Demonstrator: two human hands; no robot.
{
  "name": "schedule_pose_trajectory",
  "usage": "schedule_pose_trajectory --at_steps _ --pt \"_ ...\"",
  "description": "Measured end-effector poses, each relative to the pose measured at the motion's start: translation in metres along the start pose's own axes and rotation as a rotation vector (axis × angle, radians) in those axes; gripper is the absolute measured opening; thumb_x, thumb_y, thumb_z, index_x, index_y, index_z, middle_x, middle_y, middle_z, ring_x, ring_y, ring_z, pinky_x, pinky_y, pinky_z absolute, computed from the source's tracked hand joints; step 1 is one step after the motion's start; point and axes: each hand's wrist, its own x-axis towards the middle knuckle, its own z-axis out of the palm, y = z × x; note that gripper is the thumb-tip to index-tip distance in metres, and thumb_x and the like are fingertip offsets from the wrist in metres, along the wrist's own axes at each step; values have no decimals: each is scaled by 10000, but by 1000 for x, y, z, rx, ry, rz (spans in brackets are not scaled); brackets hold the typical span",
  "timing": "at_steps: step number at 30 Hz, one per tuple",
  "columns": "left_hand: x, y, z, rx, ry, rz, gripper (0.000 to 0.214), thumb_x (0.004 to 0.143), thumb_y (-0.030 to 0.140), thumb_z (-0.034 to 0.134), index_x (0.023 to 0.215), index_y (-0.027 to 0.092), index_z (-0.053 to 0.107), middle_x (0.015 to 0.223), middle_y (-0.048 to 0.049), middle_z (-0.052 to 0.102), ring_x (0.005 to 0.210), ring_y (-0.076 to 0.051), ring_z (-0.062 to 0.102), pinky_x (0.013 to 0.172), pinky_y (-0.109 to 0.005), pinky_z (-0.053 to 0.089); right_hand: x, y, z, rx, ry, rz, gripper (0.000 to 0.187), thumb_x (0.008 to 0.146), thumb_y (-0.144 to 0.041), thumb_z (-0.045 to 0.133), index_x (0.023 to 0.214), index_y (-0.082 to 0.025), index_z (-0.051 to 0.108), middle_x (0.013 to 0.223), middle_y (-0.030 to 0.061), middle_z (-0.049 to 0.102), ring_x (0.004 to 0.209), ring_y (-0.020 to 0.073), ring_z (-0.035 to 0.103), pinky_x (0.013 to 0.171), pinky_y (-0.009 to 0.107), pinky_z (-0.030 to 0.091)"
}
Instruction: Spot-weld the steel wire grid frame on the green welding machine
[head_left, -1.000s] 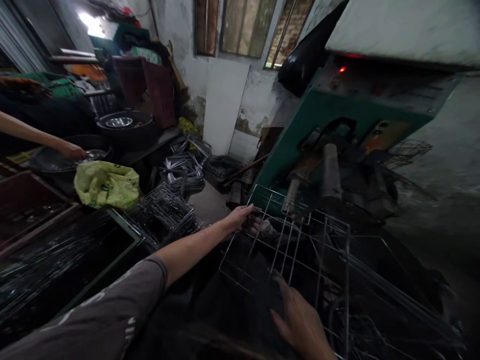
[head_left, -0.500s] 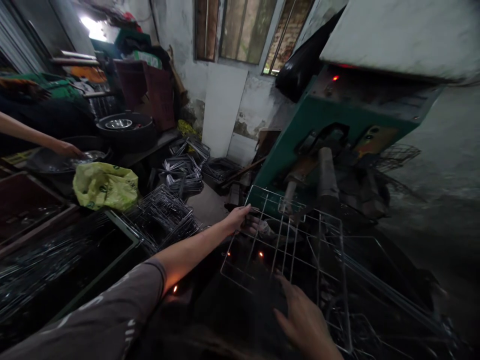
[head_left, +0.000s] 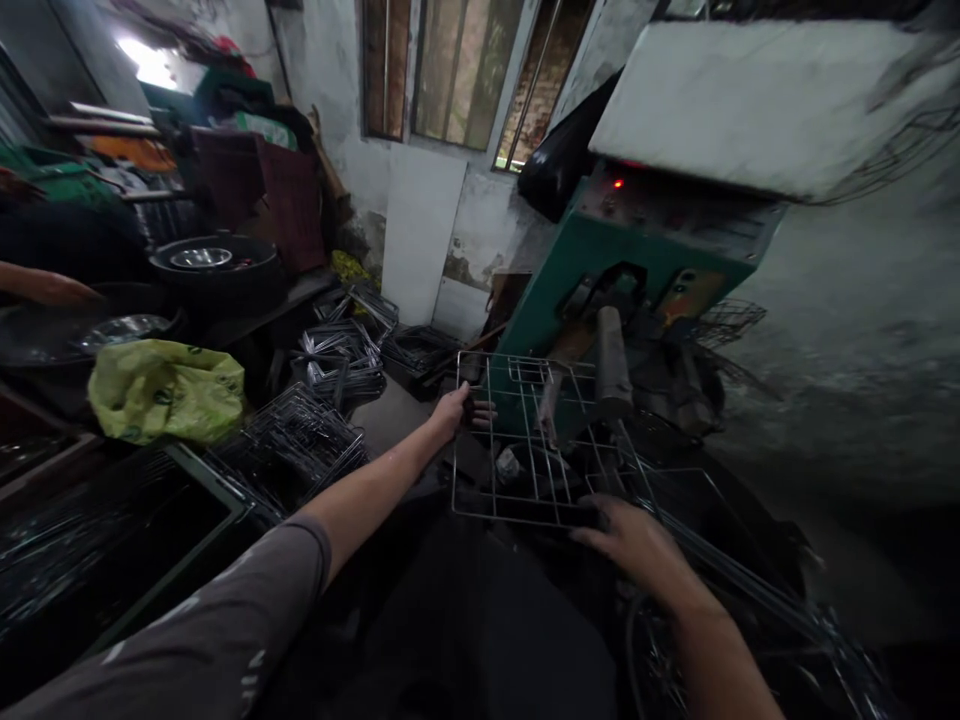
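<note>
A wire rack [head_left: 517,520], a thin metal grid, is held out level in front of the green machine [head_left: 555,250]. My left hand [head_left: 454,408] grips its left edge wire, thumb on top and the other fingers reaching under the grid. At the near right corner, my right hand [head_left: 619,530] has thumb and fingers closed around the front wire; its fingertips are dark and partly hidden. A small wire rectangle [head_left: 529,362] shows at the rack's far side, by the machine's metal arm [head_left: 551,395]. A thick metal cylinder [head_left: 613,360] sticks out above the grid.
Stacked wire frames [head_left: 341,355] lie on the floor beyond my left arm, with another pile [head_left: 292,440] nearer. A yellow-green bag [head_left: 165,390] sits left of it. Another person's hand [head_left: 60,290] is over a dark basin at far left. Long rods [head_left: 735,560] lie at right.
The orange sparks below the rack are gone. The rack's near edge has swung up and away from me, and my right hand has moved forward onto it. The view has turned slightly right.
</note>
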Motion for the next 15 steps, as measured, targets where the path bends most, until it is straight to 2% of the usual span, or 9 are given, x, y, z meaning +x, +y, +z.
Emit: schedule_pose_trajectory --at_steps 4,9,15 --pt "16 9 1 -34 39 49 404 962 414 364 1212 115 469 897 -156 678 693 -220 688 534 -295 523 31 3 -16 -39 -1 -3 460 776 -426 600 1161 -177 621 1099 109 663 1014 287 612 844 365 457" --pt "35 24 2 -54 60 85 391 967 394 358 1169 92 503 923 -175 682 741 -218 695 590 -295 540 66 6 -30 43 -3 -33 483 750 -413 618 1176 -185 624 1200 99 622 1082 280 579 861 347 443" --pt "58 35 1 -41 73 97 414 969 398 352 1216 92 481 916 -174 682 732 -216 698 607 -300 545 88 12 -39 227 27 -111 427 689 -441 673 1037 -193 679 969 51 692 906 234 625 776 303 462"
